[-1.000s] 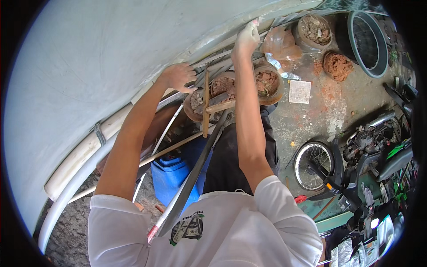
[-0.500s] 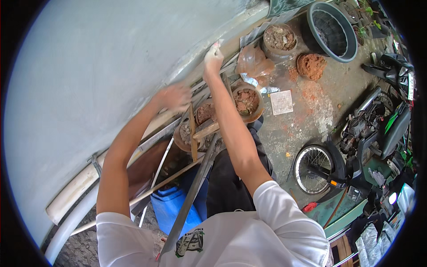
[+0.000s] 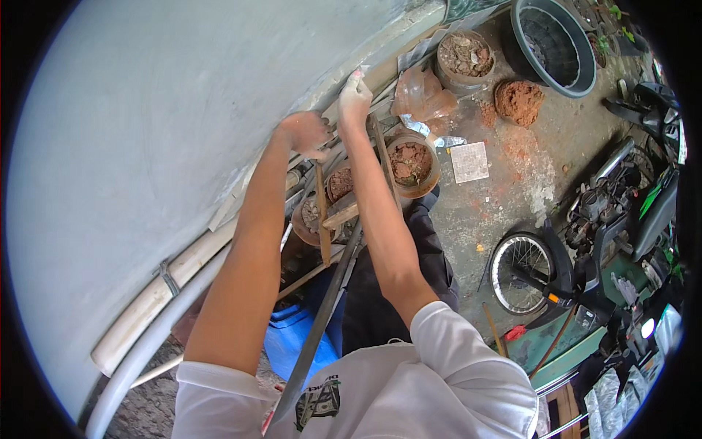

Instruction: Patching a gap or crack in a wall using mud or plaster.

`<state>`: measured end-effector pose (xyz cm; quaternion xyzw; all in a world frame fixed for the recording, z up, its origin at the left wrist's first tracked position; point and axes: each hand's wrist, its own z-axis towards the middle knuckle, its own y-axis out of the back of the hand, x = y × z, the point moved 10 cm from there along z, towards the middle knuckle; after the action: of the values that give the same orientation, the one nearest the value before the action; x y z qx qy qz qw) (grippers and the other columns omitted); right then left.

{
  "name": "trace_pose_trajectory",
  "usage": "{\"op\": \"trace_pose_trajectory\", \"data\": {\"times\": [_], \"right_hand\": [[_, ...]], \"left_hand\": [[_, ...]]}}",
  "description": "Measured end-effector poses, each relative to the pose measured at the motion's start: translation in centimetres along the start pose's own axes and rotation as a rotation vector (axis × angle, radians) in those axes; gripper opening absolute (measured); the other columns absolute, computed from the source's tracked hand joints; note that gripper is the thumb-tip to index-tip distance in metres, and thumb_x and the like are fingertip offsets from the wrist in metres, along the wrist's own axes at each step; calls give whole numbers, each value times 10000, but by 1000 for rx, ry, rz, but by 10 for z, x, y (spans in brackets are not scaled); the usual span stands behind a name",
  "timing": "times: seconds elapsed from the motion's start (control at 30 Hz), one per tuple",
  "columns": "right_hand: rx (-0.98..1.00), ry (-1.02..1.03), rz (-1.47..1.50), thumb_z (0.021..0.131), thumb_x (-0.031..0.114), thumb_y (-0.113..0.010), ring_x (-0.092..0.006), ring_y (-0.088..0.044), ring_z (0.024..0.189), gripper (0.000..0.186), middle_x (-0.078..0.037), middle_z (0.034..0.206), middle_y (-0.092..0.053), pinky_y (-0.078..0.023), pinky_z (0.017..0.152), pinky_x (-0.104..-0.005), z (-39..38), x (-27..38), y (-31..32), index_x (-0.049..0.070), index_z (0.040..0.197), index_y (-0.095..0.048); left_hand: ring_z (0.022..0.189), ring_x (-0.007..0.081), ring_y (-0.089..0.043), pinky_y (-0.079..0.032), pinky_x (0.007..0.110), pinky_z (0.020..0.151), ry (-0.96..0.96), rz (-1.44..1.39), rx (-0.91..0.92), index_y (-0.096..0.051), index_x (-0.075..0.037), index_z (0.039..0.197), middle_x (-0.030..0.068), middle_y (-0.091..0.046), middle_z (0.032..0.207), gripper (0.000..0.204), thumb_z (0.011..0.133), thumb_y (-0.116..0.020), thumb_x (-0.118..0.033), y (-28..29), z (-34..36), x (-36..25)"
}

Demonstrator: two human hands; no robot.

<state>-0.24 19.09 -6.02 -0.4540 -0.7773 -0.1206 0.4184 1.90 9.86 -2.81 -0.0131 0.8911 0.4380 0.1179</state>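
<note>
My left hand (image 3: 306, 135) is stretched toward the pale wall (image 3: 131, 117), slightly blurred, fingers curved and apart, just above long pipes (image 3: 164, 307) and a wooden slat (image 3: 322, 212). My right hand (image 3: 354, 101) is farther along the wall, fingers closed; what they hold, if anything, is too small to make out. Its forearm crosses over a wooden frame (image 3: 384, 154). Below my hands stand pots of soil and rubble (image 3: 411, 162), partly hidden by slats and arms. A long grey metal bar (image 3: 322, 322) runs toward my body.
A blue plastic container (image 3: 292, 344) lies beside my legs. To the right are a large dark tub (image 3: 581, 84), a rubble-filled bucket (image 3: 466, 51), red soil (image 3: 518, 101), crumpled plastic (image 3: 420, 91), a square tile (image 3: 469, 161) and motorbikes (image 3: 607, 205) with a spoked wheel (image 3: 521, 271).
The view has shifted. My right hand appears lower and further left than a second ago, still closed. My left hand has moved right, nearer my right hand.
</note>
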Motion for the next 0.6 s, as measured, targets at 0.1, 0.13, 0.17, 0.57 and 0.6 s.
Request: {"op": "trace_pose_trajectory", "data": {"times": [0.1,0.13,0.17,0.57,0.6], "right_hand": [[-76,-68,61,1038,334,-358,-275,-511,807,477,-183,890,-631,-418,796,-406,-14,7,3,-80,985,-589],[-35,-64,5,1039,352,-355,-241,-497,792,497,-160,842,-603,-419,779,-397,-19,12,-2,-84,946,-574],[-43,-32,15,1039,352,-355,-241,-497,792,497,-160,842,-603,-419,779,-397,-23,20,-4,-84,946,-574],[-174,-157,342,1051,362,-363,-195,-542,883,478,-109,932,-623,-436,837,-351,-15,2,-6,-47,1058,-613],[-184,-102,315,1050,357,-362,-197,-549,917,479,-115,984,-627,-438,853,-347,-13,8,-4,-54,1116,-598]], "left_hand": [[809,351,-634,-501,431,821,10,-41,36,-679,-25,842,167,-682,893,477,829,-516,-474,3,-1,1],[809,351,-634,-501,431,821,-27,-33,47,-679,-25,842,167,-682,893,477,829,-516,-474,1,-2,-3],[812,359,-637,-502,436,828,80,-155,25,-674,-29,837,171,-685,896,472,820,-523,-476,2,-4,8],[1080,373,-589,-483,437,925,183,-226,210,-638,-80,1126,189,-630,1178,631,725,-676,-565,-22,1,23],[1087,371,-587,-482,437,926,212,-270,197,-636,-81,1129,189,-627,1185,632,724,-677,-565,-18,0,24]]}}
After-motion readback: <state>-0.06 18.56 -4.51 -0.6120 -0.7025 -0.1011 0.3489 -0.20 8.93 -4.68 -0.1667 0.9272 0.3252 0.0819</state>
